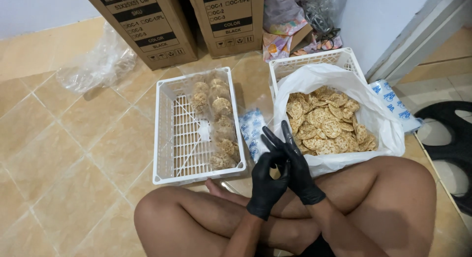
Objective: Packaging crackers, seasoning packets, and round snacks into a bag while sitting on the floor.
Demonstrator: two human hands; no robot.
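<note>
Both my hands wear black gloves and meet above my crossed legs. My left hand [267, 184] curls its thumb and a finger into a ring against my right hand [296, 167], whose fingers point up and apart. Neither hand shows anything in it. Just beyond them a white basket [309, 60], lined with a white plastic bag [378, 124], is full of round golden crackers [327, 121]. To the left, a second white slatted basket [167, 139] holds clear packs of crackers [221, 124] along its right side.
A blue-and-white printed packet [251, 131] lies between the baskets, and another [393, 102] lies right of the lined basket. Two cardboard boxes [147, 26] stand at the back, a crumpled clear bag [98, 65] at back left, and a black mat [455, 139] at right.
</note>
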